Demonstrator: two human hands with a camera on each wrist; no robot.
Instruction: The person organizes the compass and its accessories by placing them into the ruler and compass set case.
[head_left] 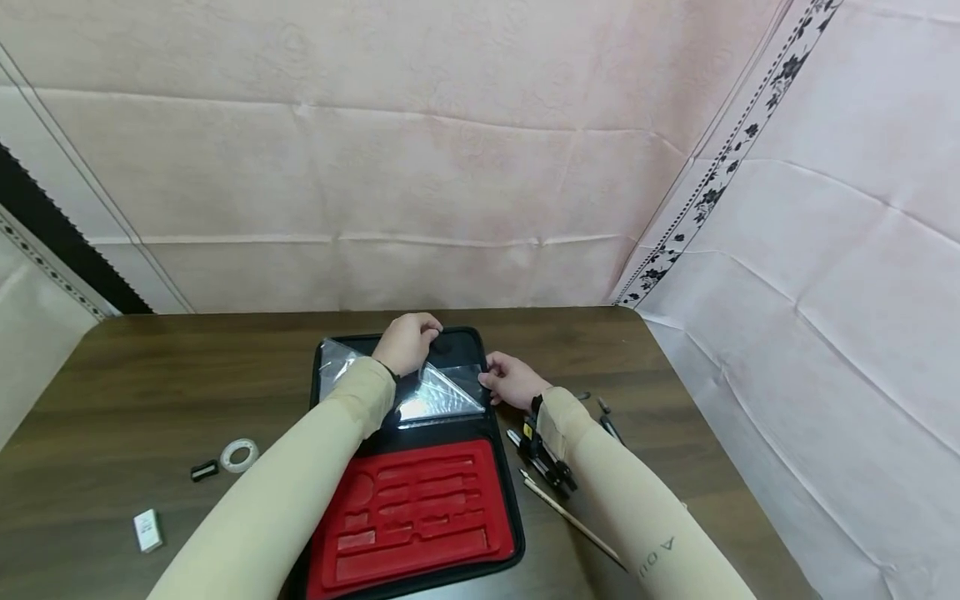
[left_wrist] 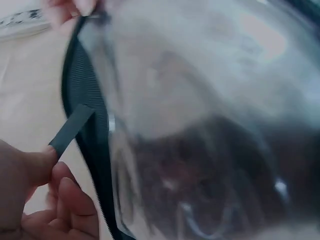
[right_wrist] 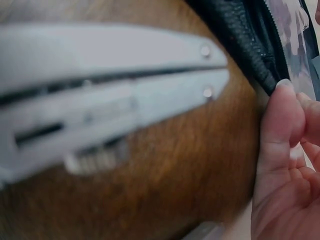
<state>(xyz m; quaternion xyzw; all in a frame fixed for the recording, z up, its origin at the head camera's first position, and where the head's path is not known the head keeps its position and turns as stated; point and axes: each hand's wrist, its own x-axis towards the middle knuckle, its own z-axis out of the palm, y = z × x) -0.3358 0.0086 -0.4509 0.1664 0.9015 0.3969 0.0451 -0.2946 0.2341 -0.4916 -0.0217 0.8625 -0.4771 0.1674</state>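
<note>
A black zippered case [head_left: 516, 525] lies unfolded on the table, with a red moulded tray [head_left: 423, 500] in its near half. Its far half has a clear plastic pocket [head_left: 438, 398] that shines with reflections. At the far edge, my left hand [head_left: 408, 343] pinches a dark fabric strip [left_wrist: 72, 130] attached to the case, between thumb and fingers. My right hand [head_left: 514, 382] grips the zippered edge at the right side of the far half, thumb on the outside [right_wrist: 282, 115].
Silver and black drawing tools [head_left: 546, 460] lie right of the case, beneath my right forearm, with a pencil [head_left: 570, 521] nearer. To the left are a white tape roll [head_left: 253, 457], a small black sharpener-like piece [head_left: 204, 471] and a white eraser [head_left: 147, 531]. Cloth hangs behind the table [head_left: 247, 367].
</note>
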